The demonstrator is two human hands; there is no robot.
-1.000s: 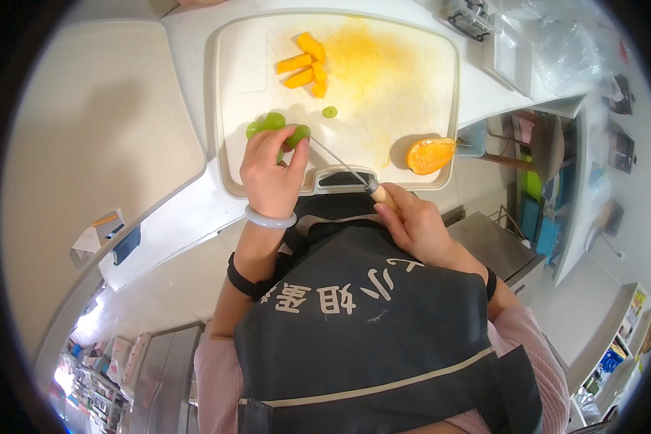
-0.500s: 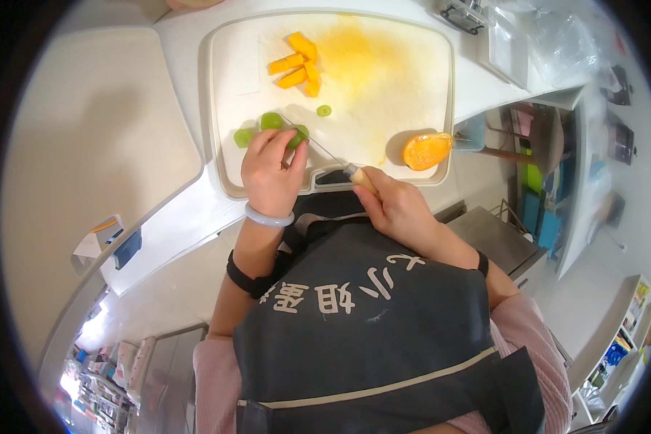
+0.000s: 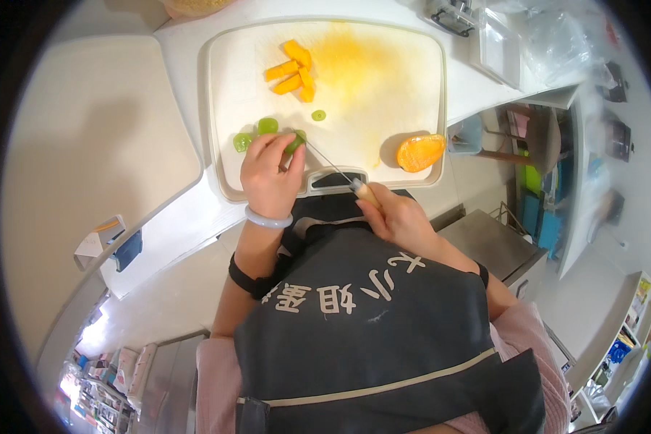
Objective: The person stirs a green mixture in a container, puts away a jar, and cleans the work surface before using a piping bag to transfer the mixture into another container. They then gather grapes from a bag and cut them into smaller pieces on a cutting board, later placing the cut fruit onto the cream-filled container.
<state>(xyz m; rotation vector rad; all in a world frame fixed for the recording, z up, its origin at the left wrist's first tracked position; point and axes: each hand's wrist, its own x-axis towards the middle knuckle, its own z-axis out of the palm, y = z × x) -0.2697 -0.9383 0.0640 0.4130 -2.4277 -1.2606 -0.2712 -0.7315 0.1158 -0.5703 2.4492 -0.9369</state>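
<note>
My left hand (image 3: 270, 176), a bracelet at its wrist, pinches a green grape (image 3: 294, 145) against the near left part of the cutting board (image 3: 383, 79). In my right hand (image 3: 399, 215) is a small knife (image 3: 367, 193), gripped by its pale wooden handle. Its thin blade slants up and left, with the tip at the pinched grape; exact contact is hard to make out. Two more green grape pieces (image 3: 267, 126) lie just beyond and left of my left fingers. A small round green slice (image 3: 318, 115) rests alone further up the board.
Several orange mango pieces (image 3: 288, 84) sit in a cluster at the board's far left. A mango half (image 3: 421, 153) lies at its right edge. A white tray (image 3: 498, 49) and clear plastic bags (image 3: 563, 45) stand at the far right. A large beige board (image 3: 108, 108) is at the left.
The knife has drawn back slightly toward me and right, its tip now at the near side of the pinched grape. The whole view has shifted a little.
</note>
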